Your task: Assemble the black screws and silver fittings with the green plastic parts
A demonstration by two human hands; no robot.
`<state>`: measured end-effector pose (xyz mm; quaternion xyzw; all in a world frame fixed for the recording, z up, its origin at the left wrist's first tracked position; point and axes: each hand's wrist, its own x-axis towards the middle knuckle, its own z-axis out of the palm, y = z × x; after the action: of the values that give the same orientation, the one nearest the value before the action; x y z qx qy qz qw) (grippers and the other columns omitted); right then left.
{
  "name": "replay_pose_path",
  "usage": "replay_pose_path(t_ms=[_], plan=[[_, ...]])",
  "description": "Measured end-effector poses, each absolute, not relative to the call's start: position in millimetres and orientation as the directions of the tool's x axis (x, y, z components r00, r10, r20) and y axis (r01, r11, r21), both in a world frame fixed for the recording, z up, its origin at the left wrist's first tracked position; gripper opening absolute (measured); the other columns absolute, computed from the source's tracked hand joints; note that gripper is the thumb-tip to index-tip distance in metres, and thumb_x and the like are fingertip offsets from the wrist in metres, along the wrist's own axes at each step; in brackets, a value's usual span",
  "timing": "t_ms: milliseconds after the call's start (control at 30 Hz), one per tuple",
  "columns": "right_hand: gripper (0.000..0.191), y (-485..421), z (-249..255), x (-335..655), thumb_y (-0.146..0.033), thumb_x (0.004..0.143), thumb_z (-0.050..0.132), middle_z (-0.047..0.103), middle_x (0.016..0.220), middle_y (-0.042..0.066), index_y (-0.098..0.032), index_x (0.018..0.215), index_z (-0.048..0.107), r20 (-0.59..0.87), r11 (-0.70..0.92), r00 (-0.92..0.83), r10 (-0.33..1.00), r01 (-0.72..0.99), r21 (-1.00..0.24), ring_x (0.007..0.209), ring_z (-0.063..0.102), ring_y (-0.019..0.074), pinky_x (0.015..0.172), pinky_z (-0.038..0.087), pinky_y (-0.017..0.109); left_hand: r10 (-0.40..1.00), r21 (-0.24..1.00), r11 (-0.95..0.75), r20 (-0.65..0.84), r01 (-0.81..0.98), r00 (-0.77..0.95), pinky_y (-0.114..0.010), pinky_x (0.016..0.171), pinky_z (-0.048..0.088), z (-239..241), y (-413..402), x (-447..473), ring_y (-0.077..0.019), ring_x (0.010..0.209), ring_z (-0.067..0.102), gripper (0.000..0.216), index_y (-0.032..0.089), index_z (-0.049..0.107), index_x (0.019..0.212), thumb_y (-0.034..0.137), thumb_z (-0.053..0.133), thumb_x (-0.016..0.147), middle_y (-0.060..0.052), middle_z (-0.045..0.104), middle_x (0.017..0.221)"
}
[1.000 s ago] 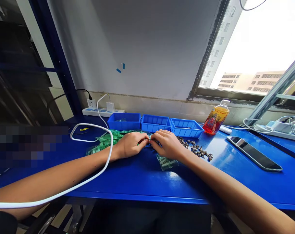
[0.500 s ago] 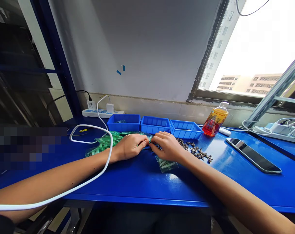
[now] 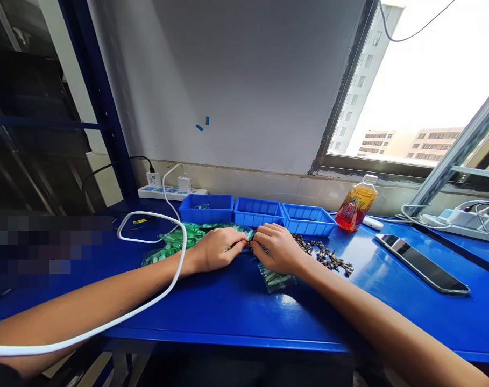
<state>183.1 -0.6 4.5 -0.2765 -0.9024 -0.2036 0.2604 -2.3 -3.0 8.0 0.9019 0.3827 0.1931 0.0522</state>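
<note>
Over the blue table, my left hand (image 3: 218, 249) and my right hand (image 3: 278, 248) meet, fingers pinched together. Between their fingertips shows a bit of a small greenish plastic bag (image 3: 250, 234); most of it is covered by the fingers. Left of and behind my left hand lies a pile of green plastic bags (image 3: 175, 239). Another small bag (image 3: 276, 280) with pale pieces inside lies partly beneath my right hand. Loose dark metal screws (image 3: 333, 260) are scattered to the right, partly hidden by my right hand and forearm.
Behind my hands stand three blue bins in a row: left (image 3: 206, 209), middle (image 3: 258, 211), right (image 3: 309, 219). A drink bottle (image 3: 356, 204) and a phone (image 3: 424, 263) are at the right. A white cable (image 3: 182, 258) loops over my left forearm from a power strip (image 3: 169, 193).
The whole view has shifted slightly, so the scene sits a little lower. Both hands stay together in nearly the same place, fingers still pinched.
</note>
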Motion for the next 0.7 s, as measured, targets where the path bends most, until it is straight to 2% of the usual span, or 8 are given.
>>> replay_pose_path(t_ms=[533,700], plan=[[0.027,-0.8,5.3,182.0,-0.019,0.084,0.044,0.055,0.058,0.001,-0.017,0.059,0.054,0.563,0.760,-0.717,0.411,0.611,0.223,0.057,0.044,0.0112,0.057,0.029,0.027,0.684,0.252,-0.728,0.338,0.638,0.647,-0.027,0.068,0.041,6.0,-1.3,-2.8,-0.0177,0.074,0.059,0.028,0.017,0.062,0.082,0.024,0.036,0.087,-0.005,0.067,0.080],[0.027,0.2,4.9,182.9,-0.018,0.084,0.044,0.056,0.059,0.001,-0.017,0.060,0.054,0.571,0.761,-0.715,0.403,0.609,0.226,0.057,0.045,0.0111,0.057,0.030,0.027,0.698,0.240,-0.713,0.330,0.659,0.636,-0.027,0.065,0.040,7.2,-1.8,-2.6,-0.0173,0.071,0.058,0.028,0.018,0.060,0.077,0.025,0.035,0.087,-0.004,0.065,0.075]])
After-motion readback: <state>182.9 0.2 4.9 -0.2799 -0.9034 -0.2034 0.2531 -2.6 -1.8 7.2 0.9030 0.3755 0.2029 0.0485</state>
